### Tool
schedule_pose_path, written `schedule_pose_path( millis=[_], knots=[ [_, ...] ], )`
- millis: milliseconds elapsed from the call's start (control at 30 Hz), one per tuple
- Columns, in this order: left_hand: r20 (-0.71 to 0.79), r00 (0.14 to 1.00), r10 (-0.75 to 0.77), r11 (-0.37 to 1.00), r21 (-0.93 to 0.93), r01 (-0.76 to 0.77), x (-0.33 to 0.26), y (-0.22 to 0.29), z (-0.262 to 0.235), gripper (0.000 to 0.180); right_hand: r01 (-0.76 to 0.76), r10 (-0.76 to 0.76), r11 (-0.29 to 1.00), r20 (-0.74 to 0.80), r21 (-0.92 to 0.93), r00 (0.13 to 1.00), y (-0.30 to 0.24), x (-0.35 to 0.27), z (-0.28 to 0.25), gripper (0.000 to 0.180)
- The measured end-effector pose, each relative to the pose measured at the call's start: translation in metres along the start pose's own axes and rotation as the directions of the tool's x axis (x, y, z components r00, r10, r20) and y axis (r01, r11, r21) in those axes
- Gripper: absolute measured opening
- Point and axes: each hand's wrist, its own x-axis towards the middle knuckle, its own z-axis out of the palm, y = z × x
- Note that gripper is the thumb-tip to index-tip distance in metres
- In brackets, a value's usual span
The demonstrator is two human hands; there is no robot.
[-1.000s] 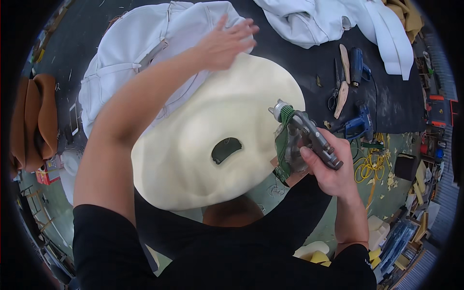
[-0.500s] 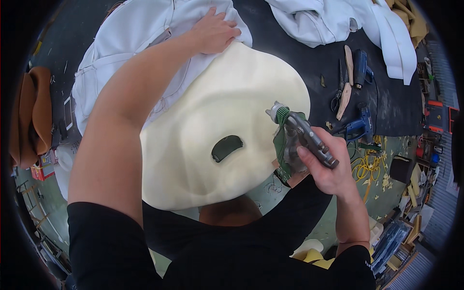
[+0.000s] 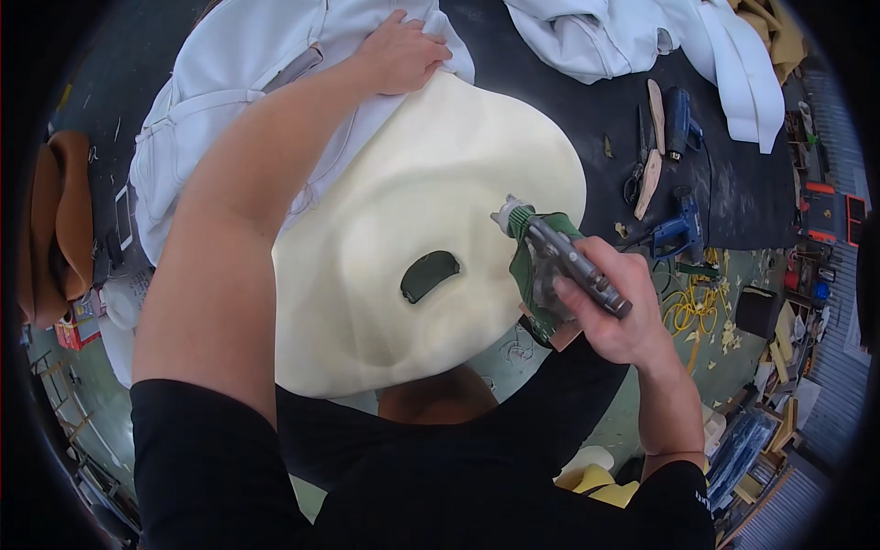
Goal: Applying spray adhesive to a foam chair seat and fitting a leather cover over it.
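Note:
A large cream foam pad with a dark half-round hole lies before me, its near edge over my lap. White sewn upholstery fabric covers its far left part. My left hand rests flat on that fabric, fingers spread, near the foam's far edge. My right hand is wrapped round a metal spray gun, with green cloth about its body. The gun's nozzle points left, over the right side of the foam. Whether spray comes out cannot be made out.
On the black table lie more white fabric, scissors, wooden-looking pieces and blue heat guns. A yellow hose coils on the floor at right. Brown padded pieces and a phone are at left.
The spray gun and my right hand have shifted slightly left over the foam. My left hand stays on the white fabric.

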Motion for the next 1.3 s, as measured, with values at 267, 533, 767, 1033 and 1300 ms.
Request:
schedule_pose_path(
  millis=[267, 533, 767, 1033, 1300],
  knots=[
    [0.003, 1.0, -0.008, 1.0, -0.012, 0.008, -0.002, 0.0, 0.001, 0.033, -0.107, 0.109, 0.993, -0.039, 0.042, 0.993, -0.008, -0.015, 0.0, 0.013],
    [0.013, 1.0, -0.016, 0.999, -0.029, 0.017, -0.002, 0.0, 0.0, 0.034, -0.144, 0.146, 0.989, -0.058, 0.036, 0.988, -0.015, -0.029, 0.0, 0.015],
    [0.072, 0.997, -0.014, 1.0, -0.015, 0.015, 0.0, 0.0, -0.004, 0.034, -0.196, 0.197, 0.98, -0.069, 0.023, 0.978, -0.017, -0.034, -0.001, 0.012],
    [-0.063, 0.998, 0.013, 1.0, 0.001, -0.013, 0.001, -0.001, 0.011, 0.035, -0.143, 0.141, 0.99, -0.102, -0.016, 0.985, -0.015, -0.029, -0.001, 0.012],
    [-0.042, 0.999, 0.007, 1.0, 0.007, -0.007, -0.002, 0.002, 0.003, 0.049, -0.114, 0.117, 0.992, -0.045, 0.052, 0.992, -0.021, -0.012, 0.001, 0.012]
  ],
)
